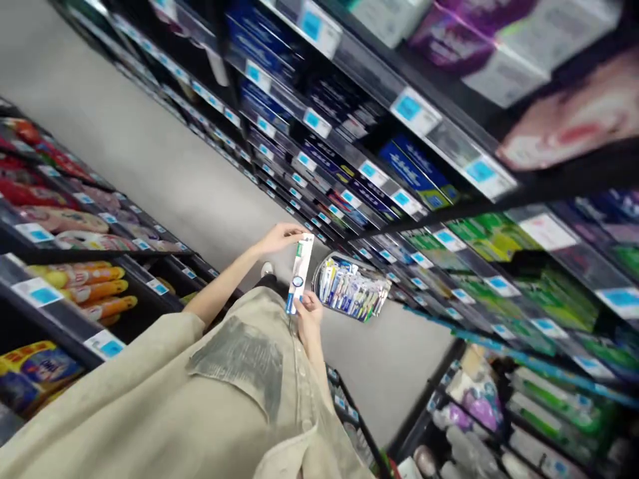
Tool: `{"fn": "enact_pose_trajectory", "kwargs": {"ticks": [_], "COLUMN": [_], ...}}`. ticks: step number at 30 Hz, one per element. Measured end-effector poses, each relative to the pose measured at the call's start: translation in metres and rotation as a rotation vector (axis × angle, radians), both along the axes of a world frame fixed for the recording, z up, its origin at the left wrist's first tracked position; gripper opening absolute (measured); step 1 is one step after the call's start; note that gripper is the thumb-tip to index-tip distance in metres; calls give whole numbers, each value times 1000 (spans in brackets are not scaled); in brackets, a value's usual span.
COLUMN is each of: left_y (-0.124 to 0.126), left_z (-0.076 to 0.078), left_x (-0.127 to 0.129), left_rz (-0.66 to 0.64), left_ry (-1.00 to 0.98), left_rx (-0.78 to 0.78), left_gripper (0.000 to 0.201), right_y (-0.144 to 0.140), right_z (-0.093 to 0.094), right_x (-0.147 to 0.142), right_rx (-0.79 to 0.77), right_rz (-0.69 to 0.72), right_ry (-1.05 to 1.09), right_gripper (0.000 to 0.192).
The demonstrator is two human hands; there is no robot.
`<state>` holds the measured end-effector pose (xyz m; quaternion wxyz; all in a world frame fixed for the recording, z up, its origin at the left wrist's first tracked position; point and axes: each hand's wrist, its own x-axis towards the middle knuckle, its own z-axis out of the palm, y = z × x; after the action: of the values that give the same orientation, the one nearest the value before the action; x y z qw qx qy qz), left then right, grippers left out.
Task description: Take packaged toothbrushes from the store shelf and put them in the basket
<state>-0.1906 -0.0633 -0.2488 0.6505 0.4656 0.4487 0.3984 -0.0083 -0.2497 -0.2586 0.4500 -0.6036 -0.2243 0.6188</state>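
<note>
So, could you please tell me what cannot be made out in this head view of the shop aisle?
- Print on the long white toothbrush pack, held by left hand and right hand: too small, blurred.
- Blue-and-white shelf price labels: motion blur.
- Items in the round clear tub of toothbrushes: too small.
- Beige shirt: hides the body, cut by bottom edge.

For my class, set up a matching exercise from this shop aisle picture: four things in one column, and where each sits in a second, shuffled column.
Things
1. toothbrush pack
2. toothbrush display bin
3. yellow bottles
4. green packets

Places
A. shelves on the right of the picture
B. held at top and bottom by the left hand and right hand
C. shelf on the left of the picture
D. just beside the held pack

Pairs: 1-B, 2-D, 3-C, 4-A
</note>
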Motion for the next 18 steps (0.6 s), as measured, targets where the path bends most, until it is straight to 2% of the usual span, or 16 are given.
{"fn": "enact_pose_trajectory", "kwargs": {"ticks": [2,5,7,9,13,16,18], "left_y": [-18,-50,-71,-89,-111,-113,-112], "left_z": [6,12,15,19,25,27,28], "left_x": [-39,-82,-102,-116,-136,-147,-152], "left_rz": [176,438,579,709,926,1026,1036], "left_ry": [-184,-547,-766,-925,-1095,-1119,-1133], "left_rx": [-49,-70,-47,-22,-21,-47,-50], "left_gripper": [37,40,47,55,63,58,55], "right_y": [10,39,61,79,94,97,98], "right_z": [13,42,64,84,107,108,105], "right_x": [-20,-34,-40,-48,-67,-84,-94], "right_rx": [219,766,1103,1333,1573,1568,1501], "right_rz": [98,248,381,511,668,696,709], "right_ry": [-296,-730,-872,-907,-825,-722,-654], "right_gripper": [28,14,16,21,21,25,30]}}
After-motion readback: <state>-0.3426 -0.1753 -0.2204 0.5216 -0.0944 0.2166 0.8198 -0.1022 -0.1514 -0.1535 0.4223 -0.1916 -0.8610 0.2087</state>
